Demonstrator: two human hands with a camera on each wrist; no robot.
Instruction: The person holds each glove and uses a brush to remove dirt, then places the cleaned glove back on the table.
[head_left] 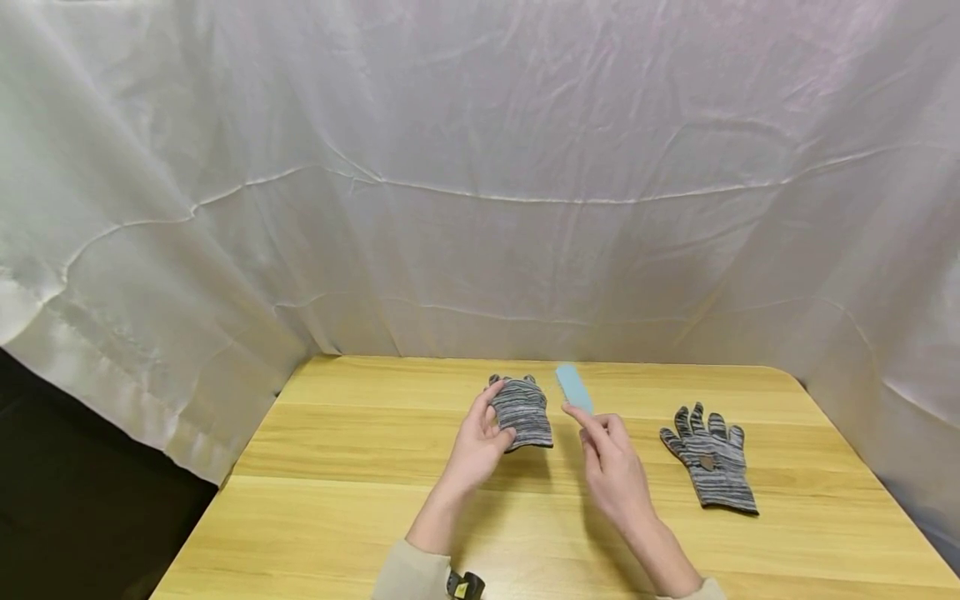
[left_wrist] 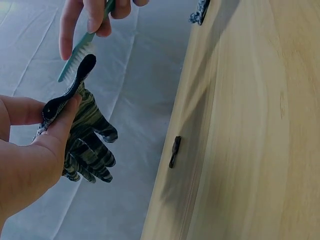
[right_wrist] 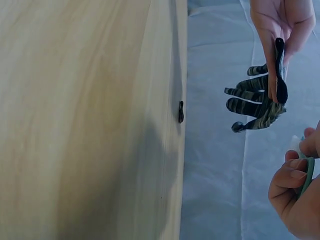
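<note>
My left hand pinches a grey-and-black striped knitted glove by its side and cuff, between thumb and fingers, raised over the table. In the left wrist view, the dark cuff edge faces up and the glove's fingers hang down. My right hand grips a light blue brush, one finger stretched along it. Its white bristles are close beside the held glove's cuff. A second matching glove lies flat on the table to the right, a brown patch on it.
The light wooden table reaches back to a pale hanging curtain. A small dark object lies near the table's edge in the wrist views. A dark band sits on the left wrist. Black cloth hangs at far left.
</note>
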